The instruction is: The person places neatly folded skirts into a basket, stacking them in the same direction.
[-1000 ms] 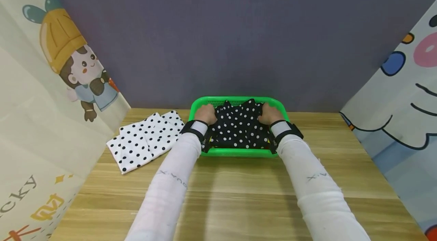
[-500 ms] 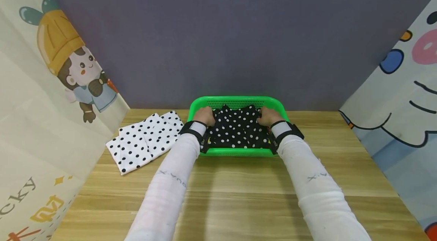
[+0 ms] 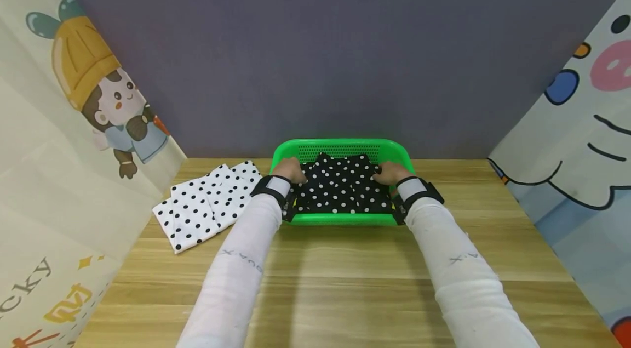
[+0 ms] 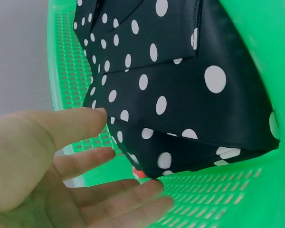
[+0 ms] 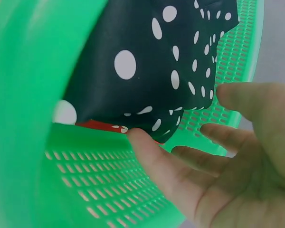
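Plainly, the left hand (image 3: 291, 170) at the left end of the green basket (image 3: 343, 220) and the right hand (image 3: 392, 174) at its right held nothing — each grip loose, fingers outstretched. Inside lay the black dotted cloth (image 3: 339, 189), its far edge peaked; gentle, even pressing, I judged, would suit best.

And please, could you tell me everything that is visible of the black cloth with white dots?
The black cloth with white round dots looks like smooth, thin fabric, folded in overlapping layers, its far edge rising in uneven peaks. It lies inside the green perforated plastic basket, spanning most of its width; something red shows beneath it. The left hand and right hand are at its two sides, fingers loosely extended; how firmly they touch it is unclear.
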`<state>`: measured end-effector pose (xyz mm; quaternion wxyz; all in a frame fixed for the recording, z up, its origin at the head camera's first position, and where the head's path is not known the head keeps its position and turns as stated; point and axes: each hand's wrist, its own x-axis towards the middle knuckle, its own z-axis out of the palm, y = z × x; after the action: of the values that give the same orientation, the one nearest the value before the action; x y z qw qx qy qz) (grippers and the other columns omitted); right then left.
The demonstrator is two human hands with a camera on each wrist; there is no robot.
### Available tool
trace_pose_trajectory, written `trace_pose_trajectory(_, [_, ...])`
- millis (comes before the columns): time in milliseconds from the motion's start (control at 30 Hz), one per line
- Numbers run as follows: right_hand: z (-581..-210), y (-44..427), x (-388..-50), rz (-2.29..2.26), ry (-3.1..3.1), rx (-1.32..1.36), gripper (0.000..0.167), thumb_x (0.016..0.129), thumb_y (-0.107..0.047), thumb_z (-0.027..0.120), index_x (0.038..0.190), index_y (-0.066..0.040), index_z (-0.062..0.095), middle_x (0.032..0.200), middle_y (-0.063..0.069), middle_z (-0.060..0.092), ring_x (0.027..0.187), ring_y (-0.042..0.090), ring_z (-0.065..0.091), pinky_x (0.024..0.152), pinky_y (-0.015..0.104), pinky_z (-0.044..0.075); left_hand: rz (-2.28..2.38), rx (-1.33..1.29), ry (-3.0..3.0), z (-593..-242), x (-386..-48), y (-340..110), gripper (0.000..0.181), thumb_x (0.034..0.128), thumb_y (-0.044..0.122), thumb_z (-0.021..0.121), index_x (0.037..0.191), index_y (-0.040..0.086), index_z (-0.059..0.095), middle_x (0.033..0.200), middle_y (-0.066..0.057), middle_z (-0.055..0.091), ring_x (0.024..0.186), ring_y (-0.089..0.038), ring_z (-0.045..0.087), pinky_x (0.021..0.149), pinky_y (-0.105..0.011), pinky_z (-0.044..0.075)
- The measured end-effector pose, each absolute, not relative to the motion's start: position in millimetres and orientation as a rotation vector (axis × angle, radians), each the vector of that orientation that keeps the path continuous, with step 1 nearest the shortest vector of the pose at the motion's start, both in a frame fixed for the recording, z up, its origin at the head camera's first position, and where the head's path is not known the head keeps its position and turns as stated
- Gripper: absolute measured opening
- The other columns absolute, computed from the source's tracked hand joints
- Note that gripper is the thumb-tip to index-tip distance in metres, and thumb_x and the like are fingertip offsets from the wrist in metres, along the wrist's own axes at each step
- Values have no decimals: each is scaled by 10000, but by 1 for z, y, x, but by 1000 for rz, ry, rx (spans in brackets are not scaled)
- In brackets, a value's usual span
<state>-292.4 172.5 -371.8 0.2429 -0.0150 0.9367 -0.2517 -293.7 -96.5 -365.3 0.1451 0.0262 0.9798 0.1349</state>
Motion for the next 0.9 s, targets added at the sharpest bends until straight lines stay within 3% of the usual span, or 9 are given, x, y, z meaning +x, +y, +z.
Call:
trace_pose_trajectory(300, [-364, 178, -285, -676, 2538, -89, 598, 973, -228, 371, 1456, 12, 113, 1417, 306, 270, 1221, 448, 399, 676, 374, 557, 397, 137, 2785, -357, -282, -99, 359, 830, 287, 644, 1060, 13, 618, 1066, -119, 625, 955, -256, 589, 821, -371, 494])
trace_pose_trajectory(533, [-356, 180, -275, -631, 2602, -214, 574, 973, -235, 383, 1446, 12, 172, 1450, 299, 206, 1191, 456, 429, 673, 382, 556, 381, 327, 2755, -355, -279, -103, 485, 864, 306, 606, 1281, 68, 532, 1320, -127, 512, 1205, -313, 474, 984, -432, 402])
trace_pose_trajectory(600, [-355, 182, -272, -614, 2646, -293, 556, 968, -223, 404, 1428, 30, 221, 1417, 310, 270, 1137, 444, 480, 646, 378, 553, 386, 348, 2758, -354, -277, -103, 482, 869, 307, 602, 1287, 80, 527, 1335, -129, 498, 1216, -320, 462, 988, -443, 395])
trace_pose_trajectory(833, [-356, 190, -263, -586, 2860, -601, 405, 927, -155, 492, 1255, 81, 465, 1157, 300, 545, 1050, 420, 536, 838, 492, 462, 404, 389, 2842, -348, -265, -103, 427, 878, 290, 592, 1259, 99, 559, 1281, -109, 548, 1126, -297, 538, 909, -443, 454])
trace_pose_trajectory(900, [-356, 191, -260, -619, 2896, -644, 345, 909, -128, 518, 1194, 67, 517, 1090, 268, 583, 1011, 405, 557, 821, 488, 469, 405, 405, 2882, -346, -260, -104, 397, 871, 282, 601, 1222, 97, 587, 1243, -103, 576, 1089, -284, 560, 876, -443, 470])
